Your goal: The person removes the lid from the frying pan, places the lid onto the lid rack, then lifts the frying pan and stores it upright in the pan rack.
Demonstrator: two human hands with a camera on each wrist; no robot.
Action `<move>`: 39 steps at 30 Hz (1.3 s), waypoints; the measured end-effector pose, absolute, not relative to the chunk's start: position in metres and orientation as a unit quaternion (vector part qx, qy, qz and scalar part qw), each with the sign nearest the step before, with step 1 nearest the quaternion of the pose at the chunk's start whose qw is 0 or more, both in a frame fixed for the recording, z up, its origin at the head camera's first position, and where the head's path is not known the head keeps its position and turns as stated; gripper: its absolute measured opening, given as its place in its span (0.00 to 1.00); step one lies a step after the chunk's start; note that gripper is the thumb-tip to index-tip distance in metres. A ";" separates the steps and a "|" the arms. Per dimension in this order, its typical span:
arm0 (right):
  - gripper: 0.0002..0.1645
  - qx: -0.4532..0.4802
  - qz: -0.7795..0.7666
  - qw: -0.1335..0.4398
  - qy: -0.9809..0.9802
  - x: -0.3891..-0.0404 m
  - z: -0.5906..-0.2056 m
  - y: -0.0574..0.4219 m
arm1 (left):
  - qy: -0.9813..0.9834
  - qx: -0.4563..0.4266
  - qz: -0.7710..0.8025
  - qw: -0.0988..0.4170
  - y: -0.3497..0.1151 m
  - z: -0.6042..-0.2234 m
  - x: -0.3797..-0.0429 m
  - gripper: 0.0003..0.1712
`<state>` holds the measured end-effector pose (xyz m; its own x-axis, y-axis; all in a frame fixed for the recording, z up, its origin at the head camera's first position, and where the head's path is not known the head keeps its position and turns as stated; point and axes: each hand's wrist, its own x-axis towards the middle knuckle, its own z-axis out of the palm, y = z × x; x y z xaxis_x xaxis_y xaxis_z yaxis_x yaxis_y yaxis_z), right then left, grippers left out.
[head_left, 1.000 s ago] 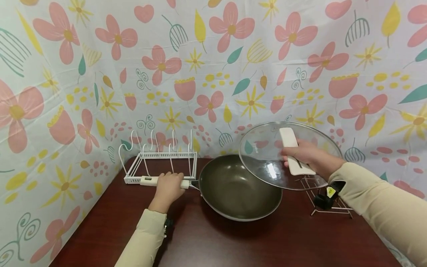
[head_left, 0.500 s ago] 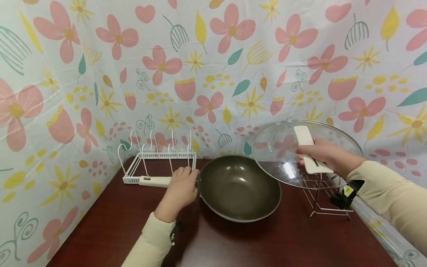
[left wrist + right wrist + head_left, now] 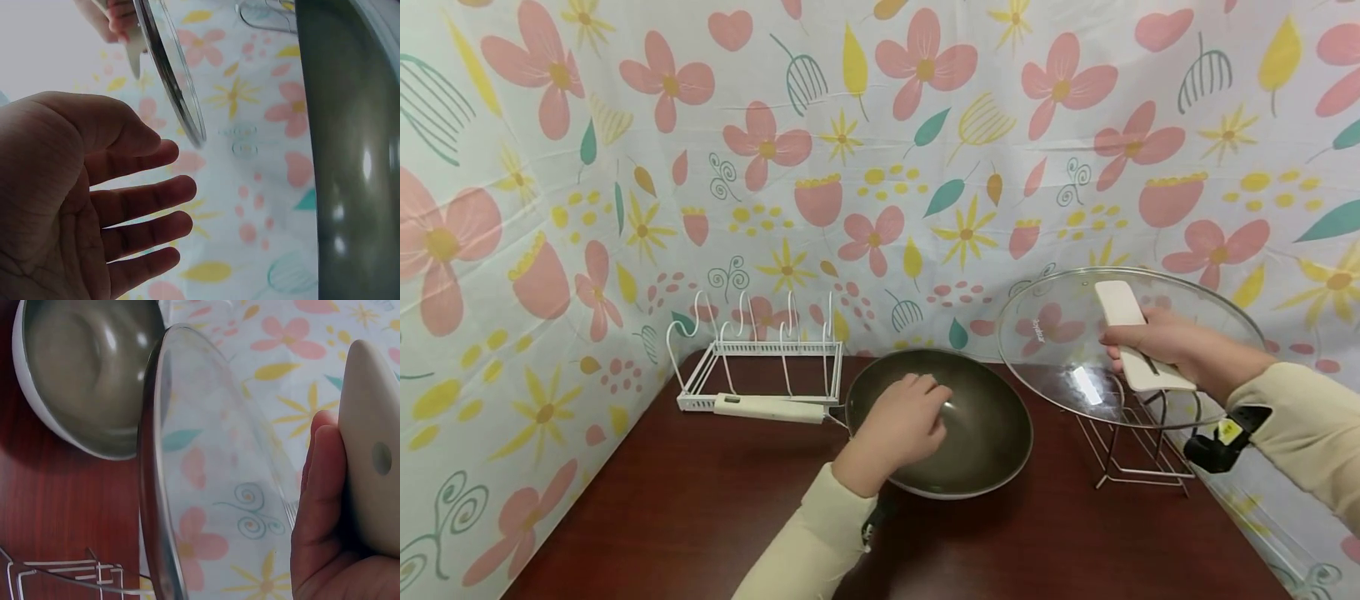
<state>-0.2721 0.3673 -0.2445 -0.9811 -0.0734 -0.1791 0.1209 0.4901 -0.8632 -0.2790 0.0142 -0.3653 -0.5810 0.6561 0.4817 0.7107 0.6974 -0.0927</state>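
A wok (image 3: 977, 433) with a dark inside and a long cream handle (image 3: 767, 407) stands on the table. Over its left part is my left hand (image 3: 898, 429), off the handle; the left wrist view shows its fingers (image 3: 147, 203) loosely bent with nothing between them. My right hand (image 3: 1180, 346) grips the cream handle (image 3: 1123, 312) of a glass lid (image 3: 1045, 358) with a metal rim. The lid is held up tilted to the right of the wok and overlaps a wire rack (image 3: 1142, 477) in the head view.
A white rack (image 3: 775, 350) with upright curved dividers stands at the back left, partly behind the wok's handle. The dark red wood table (image 3: 700, 517) ends at a flower-patterned cloth (image 3: 865, 183) behind and on the left.
My left hand has let go of the wok's handle and moved right, over the wok. My right hand has carried the lid to the right, from the wok's edge toward the wire rack.
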 end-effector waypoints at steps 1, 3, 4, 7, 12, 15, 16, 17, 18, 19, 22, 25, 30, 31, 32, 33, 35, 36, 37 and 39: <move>0.12 0.012 -0.504 0.096 0.858 -0.272 -0.244 0.369 | -0.885 -0.390 -0.052 0.248 0.019 -0.364 -0.278 0.15; 0.12 0.013 -0.505 0.096 0.858 -0.271 -0.243 0.373 | -0.881 -0.400 -0.047 0.248 0.029 -0.362 -0.275 0.13; 0.13 0.013 -0.505 0.096 0.858 -0.270 -0.242 0.375 | -0.879 -0.406 -0.044 0.246 0.034 -0.361 -0.274 0.13; 0.14 0.011 -0.495 0.094 0.864 -0.268 -0.239 0.379 | -0.872 -0.427 -0.038 0.237 0.050 -0.361 -0.272 0.12; 0.17 0.018 -0.480 0.092 0.872 -0.263 -0.234 0.388 | -0.861 -0.459 -0.020 0.220 0.080 -0.364 -0.272 0.11; 0.16 0.027 -0.482 0.090 0.871 -0.262 -0.232 0.394 | -0.855 -0.470 -0.006 0.217 0.098 -0.369 -0.272 0.10; 0.15 0.029 -0.485 0.090 0.869 -0.262 -0.232 0.396 | -0.853 -0.474 0.000 0.219 0.104 -0.371 -0.272 0.09; 0.15 0.031 -0.487 0.089 0.868 -0.262 -0.232 0.398 | -0.852 -0.476 0.004 0.218 0.109 -0.372 -0.272 0.09; 0.15 0.029 -0.486 0.089 0.869 -0.262 -0.232 0.401 | -0.851 -0.478 0.006 0.218 0.114 -0.374 -0.271 0.08; 0.14 0.033 -0.486 0.088 0.869 -0.263 -0.231 0.403 | -0.849 -0.480 0.009 0.220 0.119 -0.375 -0.271 0.07; 0.17 0.036 -0.480 0.088 0.872 -0.262 -0.229 0.410 | -0.846 -0.483 0.021 0.224 0.133 -0.378 -0.269 0.05; 0.17 0.040 -0.475 0.085 0.875 -0.261 -0.227 0.416 | -0.847 -0.485 0.038 0.215 0.147 -0.380 -0.269 0.06; 0.20 0.035 -0.477 0.082 0.874 -0.260 -0.224 0.422 | -0.855 -0.489 0.058 0.160 0.169 -0.380 -0.271 0.18; 0.22 0.034 -0.476 0.081 0.875 -0.260 -0.223 0.423 | -0.856 -0.491 0.059 0.149 0.174 -0.380 -0.271 0.20; 0.23 0.035 -0.474 0.080 0.876 -0.259 -0.223 0.424 | -0.856 -0.494 0.061 0.141 0.178 -0.381 -0.271 0.23; 0.25 0.036 -0.470 0.079 0.878 -0.258 -0.223 0.425 | -0.855 -0.498 0.063 0.131 0.183 -0.381 -0.271 0.25; 0.27 0.038 -0.465 0.078 0.881 -0.257 -0.222 0.427 | -0.852 -0.506 0.067 0.118 0.193 -0.385 -0.271 0.27; 0.28 0.040 -0.462 0.077 0.883 -0.256 -0.222 0.427 | -0.849 -0.510 0.069 0.116 0.198 -0.389 -0.271 0.27; 0.28 0.042 -0.460 0.077 0.884 -0.256 -0.222 0.428 | -0.849 -0.512 0.071 0.111 0.203 -0.394 -0.272 0.28; 0.29 0.044 -0.456 0.077 0.886 -0.255 -0.222 0.428 | -0.855 -0.505 0.078 0.083 0.214 -0.403 -0.273 0.30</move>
